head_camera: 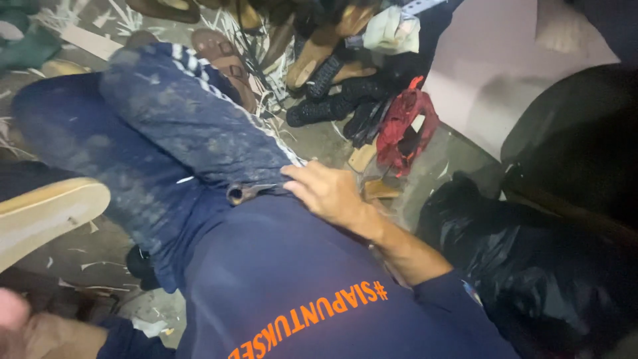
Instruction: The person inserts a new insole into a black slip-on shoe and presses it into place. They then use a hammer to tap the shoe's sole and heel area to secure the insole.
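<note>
My right hand (327, 193) rests on my lap, on dusty dark blue trousers (166, 126). Its fingertips close on the end of a small dark metal tool (246, 193) that lies across the thigh. My left hand (12, 316) is a blurred sliver at the bottom left edge, with its forearm beside it; whether it holds anything is hidden. A tan shoe sole (46, 213) juts in from the left, just above that hand. My dark blue shirt with orange lettering (299, 292) fills the lower middle.
A heap of sandals and shoes (325, 60) lies on the floor ahead, with a red piece (409, 129) beside it. A black plastic bag (531, 266) sits at the right. Pale shavings and scraps litter the floor (100, 256).
</note>
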